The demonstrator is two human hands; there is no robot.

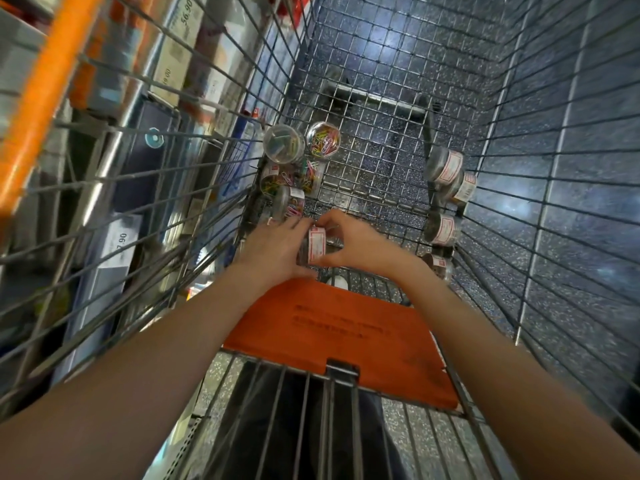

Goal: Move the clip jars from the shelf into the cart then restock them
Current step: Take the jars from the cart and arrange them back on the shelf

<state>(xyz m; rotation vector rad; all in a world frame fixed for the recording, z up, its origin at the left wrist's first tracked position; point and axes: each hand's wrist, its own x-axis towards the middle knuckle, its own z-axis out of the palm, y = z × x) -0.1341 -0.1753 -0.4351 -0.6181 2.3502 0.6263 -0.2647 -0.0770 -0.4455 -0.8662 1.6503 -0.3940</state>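
Both arms reach down into a wire cart [377, 161]. My left hand [277, 244] and my right hand [353, 244] together hold one clear clip jar [313, 247] with a red-and-white label, low over the cart floor. The right thumb and fingers curl round the jar; the left palm and thumb wrap its other side. Several clear jars of coloured paper clips [294, 168] lie clustered against the cart's left wall. Several jars of dark clips with red-bordered labels [446, 188] lie along the right wall.
The orange child-seat flap [346, 341] lies just under my forearms. An orange cart handle [38, 105] crosses the upper left. Store shelves with price tags [173, 64] show through the left wire wall. Speckled dark floor [571, 168] lies beneath.
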